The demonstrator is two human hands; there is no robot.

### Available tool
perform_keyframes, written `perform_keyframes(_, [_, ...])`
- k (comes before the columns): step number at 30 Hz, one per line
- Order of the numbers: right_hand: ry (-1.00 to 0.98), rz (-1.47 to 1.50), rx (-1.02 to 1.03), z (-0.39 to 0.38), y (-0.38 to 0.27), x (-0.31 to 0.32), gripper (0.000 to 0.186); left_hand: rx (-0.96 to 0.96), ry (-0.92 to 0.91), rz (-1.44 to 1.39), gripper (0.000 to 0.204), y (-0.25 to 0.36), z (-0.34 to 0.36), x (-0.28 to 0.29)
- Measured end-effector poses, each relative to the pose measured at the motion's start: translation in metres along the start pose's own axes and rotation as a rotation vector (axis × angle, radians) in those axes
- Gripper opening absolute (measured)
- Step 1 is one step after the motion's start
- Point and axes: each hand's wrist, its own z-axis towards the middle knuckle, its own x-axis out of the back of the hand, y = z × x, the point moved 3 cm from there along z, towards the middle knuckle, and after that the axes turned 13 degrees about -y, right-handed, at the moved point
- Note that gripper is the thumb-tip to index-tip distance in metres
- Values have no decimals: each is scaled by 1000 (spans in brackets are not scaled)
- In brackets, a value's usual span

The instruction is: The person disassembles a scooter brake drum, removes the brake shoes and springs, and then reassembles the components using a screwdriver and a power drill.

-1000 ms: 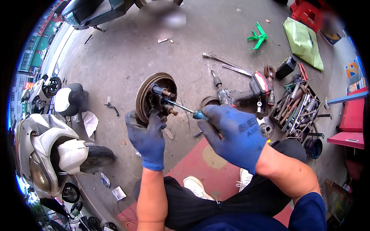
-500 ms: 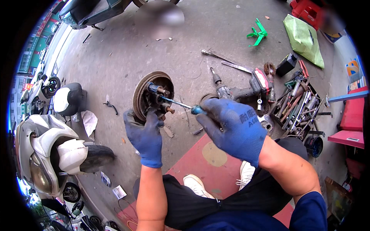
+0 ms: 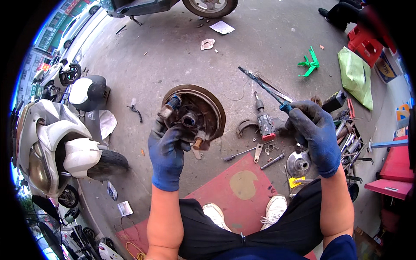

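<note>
My left hand (image 3: 167, 156), in a blue-and-dark glove, grips the lower left of a round, rusty brake plate (image 3: 210, 113). The plate is held up and shows a centre bore, a blue-coated fitting (image 3: 174, 101) at upper left and a brass-coloured pin (image 3: 199, 143) at the bottom. My right hand (image 3: 314, 134), gloved alike, is raised to the right of the plate, closed on a screwdriver (image 3: 286, 107) with a blue handle and dark shaft pointing up and left. Beyond it on the floor lie a cordless drill (image 3: 265, 121), a curved metal shoe (image 3: 247, 128) and a metal hub (image 3: 298, 162).
White scooters (image 3: 82, 154) stand at left, another scooter's wheel (image 3: 209, 6) at the top. At right are loose tools (image 3: 349, 145), a pale green bag (image 3: 353, 76), red stools (image 3: 364, 47) and a person's dark-clothed leg (image 3: 342, 15). A red mat (image 3: 216, 184) lies under my feet.
My right hand has pulled the screwdriver out of the plate and moved it up and right. My left hand has turned the plate to face me more and shifted it right.
</note>
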Motion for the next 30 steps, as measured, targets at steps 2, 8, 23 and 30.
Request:
perform_keyframes(2, [-66, -23, -31, -1, -2, -3, 24, 29, 13, -157, 39, -6, 3, -1])
perform_keyframes(8, [-236, -136, 37, -12, -10, -28, 23, 37, -310, -971, 55, -23, 0, -3])
perform_keyframes(23, [-285, -721, 647, -35, -27, -51, 36, 286, -342, -1346, 33, -28, -9, -36])
perform_keyframes(30, [-258, -778, 626, -32, -27, -52, 33, 285, -401, -1328, 44, -39, -11, -32])
